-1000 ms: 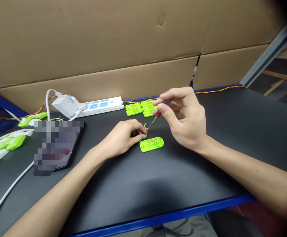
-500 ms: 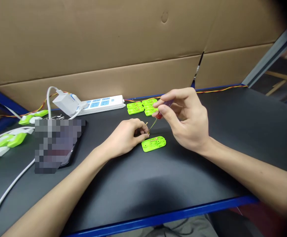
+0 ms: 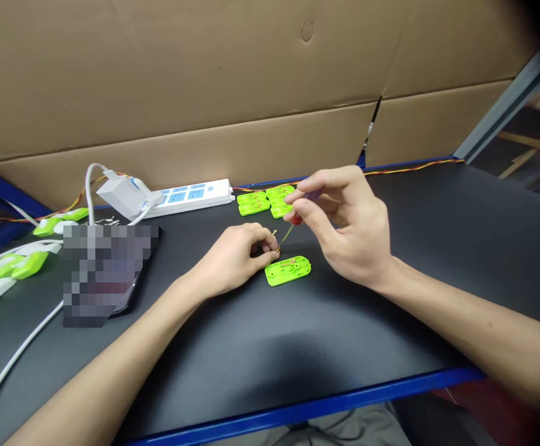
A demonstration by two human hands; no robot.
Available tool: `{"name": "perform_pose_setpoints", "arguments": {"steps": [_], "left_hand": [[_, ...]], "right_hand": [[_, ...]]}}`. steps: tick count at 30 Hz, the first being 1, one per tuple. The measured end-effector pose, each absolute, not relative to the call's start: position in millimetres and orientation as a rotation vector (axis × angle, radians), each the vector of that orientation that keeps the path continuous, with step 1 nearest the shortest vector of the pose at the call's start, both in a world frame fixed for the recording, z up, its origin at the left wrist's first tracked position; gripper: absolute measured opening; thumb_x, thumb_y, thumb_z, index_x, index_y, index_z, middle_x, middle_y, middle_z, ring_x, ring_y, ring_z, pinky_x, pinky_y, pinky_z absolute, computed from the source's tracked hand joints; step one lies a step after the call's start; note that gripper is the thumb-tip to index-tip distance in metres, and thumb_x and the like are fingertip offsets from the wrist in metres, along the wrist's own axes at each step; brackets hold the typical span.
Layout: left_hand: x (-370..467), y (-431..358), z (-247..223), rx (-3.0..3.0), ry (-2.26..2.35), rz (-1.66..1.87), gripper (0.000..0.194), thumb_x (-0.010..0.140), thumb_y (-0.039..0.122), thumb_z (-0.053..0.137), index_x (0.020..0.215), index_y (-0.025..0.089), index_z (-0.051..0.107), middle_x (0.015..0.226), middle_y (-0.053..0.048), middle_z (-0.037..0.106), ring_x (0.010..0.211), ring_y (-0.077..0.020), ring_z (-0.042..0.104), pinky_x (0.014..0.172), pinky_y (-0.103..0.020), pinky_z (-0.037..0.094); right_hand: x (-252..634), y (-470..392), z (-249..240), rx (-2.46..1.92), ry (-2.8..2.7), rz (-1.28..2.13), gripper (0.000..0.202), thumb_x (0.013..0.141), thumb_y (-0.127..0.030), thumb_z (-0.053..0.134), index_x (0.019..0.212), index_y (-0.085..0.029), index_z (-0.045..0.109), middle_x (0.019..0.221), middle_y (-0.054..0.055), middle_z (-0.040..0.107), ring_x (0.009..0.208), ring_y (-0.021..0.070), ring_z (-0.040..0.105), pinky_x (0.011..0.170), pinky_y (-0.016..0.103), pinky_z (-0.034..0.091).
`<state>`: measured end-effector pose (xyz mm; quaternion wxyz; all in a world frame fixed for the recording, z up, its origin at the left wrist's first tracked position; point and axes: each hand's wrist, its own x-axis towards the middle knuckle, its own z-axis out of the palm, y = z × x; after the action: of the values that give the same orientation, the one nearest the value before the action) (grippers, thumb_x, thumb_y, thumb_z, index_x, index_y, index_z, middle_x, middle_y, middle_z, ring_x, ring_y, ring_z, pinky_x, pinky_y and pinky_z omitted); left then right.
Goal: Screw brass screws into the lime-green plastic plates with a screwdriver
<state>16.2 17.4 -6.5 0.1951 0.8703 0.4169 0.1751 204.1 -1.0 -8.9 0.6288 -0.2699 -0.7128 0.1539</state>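
My right hand (image 3: 351, 229) is closed round the handle of a screwdriver (image 3: 296, 218), red at its lower end, with the shaft slanting down to the left. Its tip meets a small brass-coloured metal part (image 3: 277, 249) pinched in the fingertips of my left hand (image 3: 237, 257), low over the black table. Fingers hide most of that part. Just in front of it lies a bright green plastic shell half (image 3: 288, 271), inner side up, with a copper-coloured strip in it. Several more green shell halves (image 3: 254, 203) lie behind my hands.
A white power strip (image 3: 191, 197) with a plugged-in charger (image 3: 121, 193) stands at the back left. A phone-like device (image 3: 135, 266), partly blurred, lies left of my arm. White cables and green-and-white plugs (image 3: 28, 263) fill the left side. A cardboard wall (image 3: 233, 80) closes the back.
The view has shifted very slightly. Both hands keep their hold, with the screwdriver tip still at the brass-coloured part.
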Motion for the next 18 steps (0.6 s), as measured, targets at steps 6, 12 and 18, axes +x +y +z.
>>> {"name": "perform_pose_setpoints", "arguments": {"steps": [6,12,18], "left_hand": [[16.2,17.3,-6.9,2.432,1.169,0.5,0.009,0.084,0.024,0.063,0.08,0.017,0.067,0.08,0.001,0.065,0.07,-0.0121,0.056,0.068,-0.024,0.041],[16.3,16.2,-6.7,2.432,1.174,0.492,0.01,0.085,0.024,0.062,0.078,0.017,0.066,0.078,0.002,0.064,0.07,-0.012,0.055,0.067,-0.024,0.039],[15.3,16.3,-6.4,2.428,1.173,0.496,0.011,0.085,0.025,0.062,0.079,0.017,0.068,0.077,0.001,0.064,0.069,-0.0125,0.055,0.066,-0.024,0.039]], "right_hand": [[205.7,-1.4,-9.9,-0.64,-1.674,0.365,0.015,0.091,-0.021,0.058,0.105,-0.025,0.055,0.096,0.0,0.065,0.075,0.0127,0.069,0.07,0.031,0.062],[204.8,-1.5,-10.3,-0.64,-1.667,0.343,0.015,0.091,-0.021,0.057,0.106,-0.025,0.055,0.096,-0.001,0.066,0.077,0.0126,0.07,0.07,0.03,0.062],[206.2,-0.3,-10.9,-0.651,-1.652,0.326,0.015,0.091,-0.021,0.058,0.105,-0.024,0.055,0.097,0.0,0.066,0.075,0.0122,0.07,0.069,0.03,0.063]]}}
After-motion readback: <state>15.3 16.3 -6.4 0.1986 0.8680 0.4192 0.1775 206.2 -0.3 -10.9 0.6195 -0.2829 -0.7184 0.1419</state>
